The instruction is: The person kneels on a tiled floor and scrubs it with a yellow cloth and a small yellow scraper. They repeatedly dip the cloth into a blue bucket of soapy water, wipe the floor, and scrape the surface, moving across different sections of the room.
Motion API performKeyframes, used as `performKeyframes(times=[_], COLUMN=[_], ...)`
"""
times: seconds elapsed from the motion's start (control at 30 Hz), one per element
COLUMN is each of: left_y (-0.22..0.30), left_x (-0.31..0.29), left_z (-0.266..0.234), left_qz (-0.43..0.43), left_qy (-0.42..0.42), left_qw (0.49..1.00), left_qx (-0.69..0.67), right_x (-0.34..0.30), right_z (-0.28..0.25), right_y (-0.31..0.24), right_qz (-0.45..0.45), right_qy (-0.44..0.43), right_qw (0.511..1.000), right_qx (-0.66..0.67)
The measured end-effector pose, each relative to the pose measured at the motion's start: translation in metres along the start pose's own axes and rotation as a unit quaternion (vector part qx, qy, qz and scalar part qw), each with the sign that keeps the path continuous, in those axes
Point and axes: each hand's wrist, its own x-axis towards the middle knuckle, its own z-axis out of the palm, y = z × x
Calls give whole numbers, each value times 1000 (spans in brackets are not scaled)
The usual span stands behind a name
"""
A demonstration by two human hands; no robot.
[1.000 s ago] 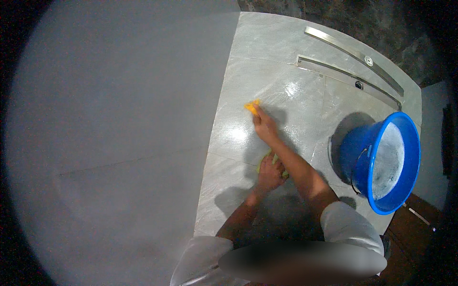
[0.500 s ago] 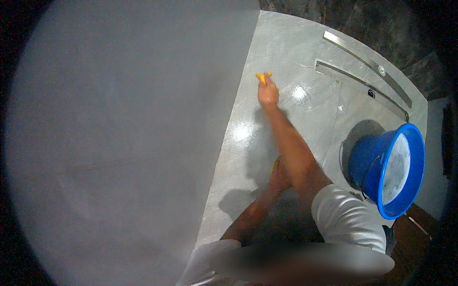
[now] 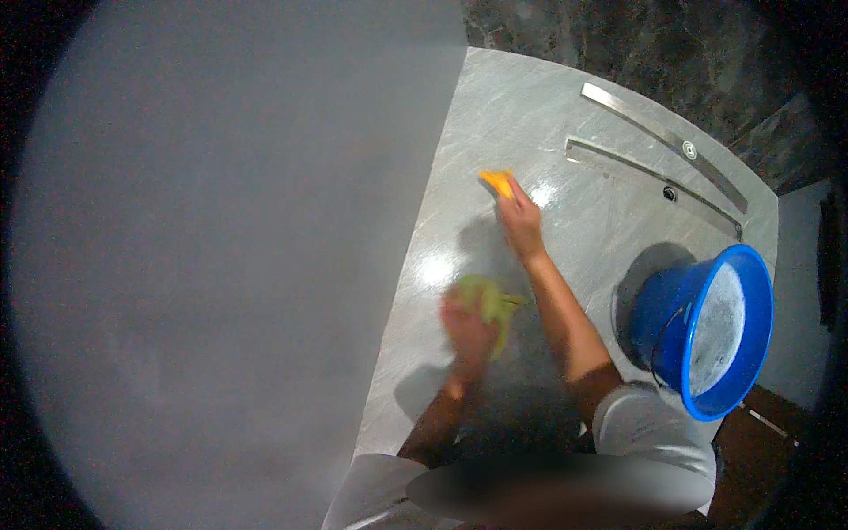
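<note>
My right hand (image 3: 523, 223) is closed around a small yellow-orange object (image 3: 497, 183), held low over the wet grey tile floor (image 3: 495, 106). Fingers cover part of that object, and I cannot make out its kind. Nearer to me, my left hand (image 3: 470, 325) lies on a yellow-green cloth (image 3: 481, 291) and seems to grip it. Motion smears both this hand and the cloth, which spreads out beyond the fingers.
On the right stands a blue bucket (image 3: 658, 305) of foamy water, tilted in view. Beyond it run an open drain channel (image 3: 618, 166) and its lifted metal cover (image 3: 640, 121). A plain grey wall (image 3: 221, 265) fills the left; a dark marbled surface (image 3: 601, 44) lies at the far end.
My left hand has swept left, bringing the green cloth into sight. My right hand has drawn back nearer and to the right with the yellow-orange object. The view has shifted slightly.
</note>
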Motion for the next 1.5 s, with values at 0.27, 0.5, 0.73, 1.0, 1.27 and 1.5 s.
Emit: performKeyframes(times=[0.27, 0.5, 0.73, 1.0, 1.27, 1.5], left_y=[-28, 89, 79, 48, 118, 82], left_x=[189, 206, 149, -77, 83, 217], left_z=[93, 174, 120, 25, 144, 155], left_qz=[-113, 240, 211, 484, 482, 184], left_qy=[16, -95, -124, -498, -240, -266], left_qw=[973, 966, 953, 657, 830, 937], left_qx=[200, 9, -176, -295, -142, 134], right_x=[-131, -166, -225, -219, -218, -290], right_z=[-140, -170, -186, -199, -196, -247], right_y=[45, 23, 21, 4, -30, 4], right_qz=[136, 241, 134, 88, -21, -176], right_qy=[120, 213, 263, 257, 169, -61], right_qw=[976, 931, 947, 960, 985, 933], right_qx=[119, 172, 130, 68, -37, -307])
